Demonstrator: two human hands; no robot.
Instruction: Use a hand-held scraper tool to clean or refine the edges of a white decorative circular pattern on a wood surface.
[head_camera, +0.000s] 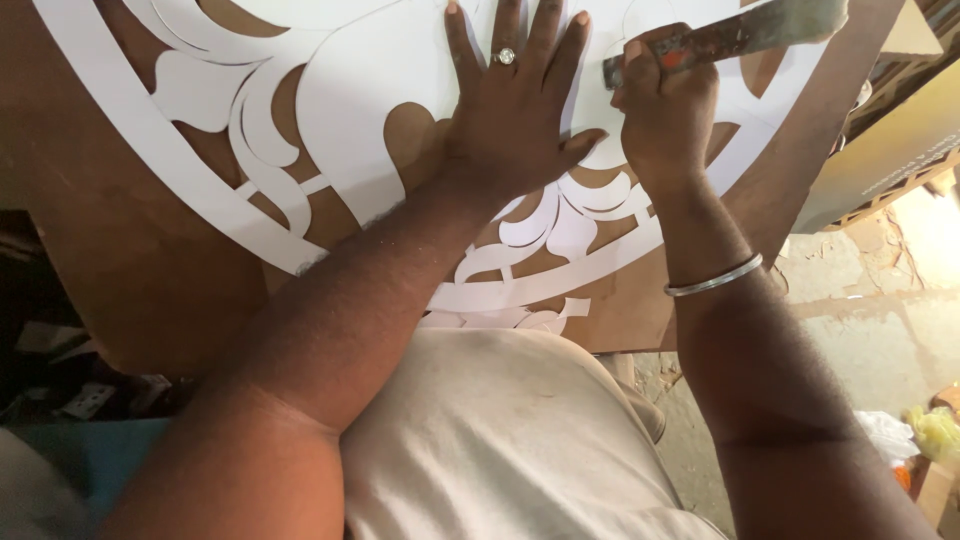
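Note:
A large white cut-out stencil (350, 90) with curling leaf shapes lies flat on a brown board (130, 260). My left hand (515, 110), with a ring on one finger, presses flat on the stencil, fingers spread. Just to its right, my right hand (665, 105) is closed around the reddish handle of a metal-bladed tool (745, 32) that slants up toward the top right. A silver bangle (712, 277) sits on my right wrist.
The board's near edge ends above my lap, covered by a pale shirt (500, 440). A yellowish cardboard sheet (890, 150) leans at the right. A pale concrete floor (880, 340) with a plastic bag (885, 432) lies below right. Dark clutter sits at the lower left.

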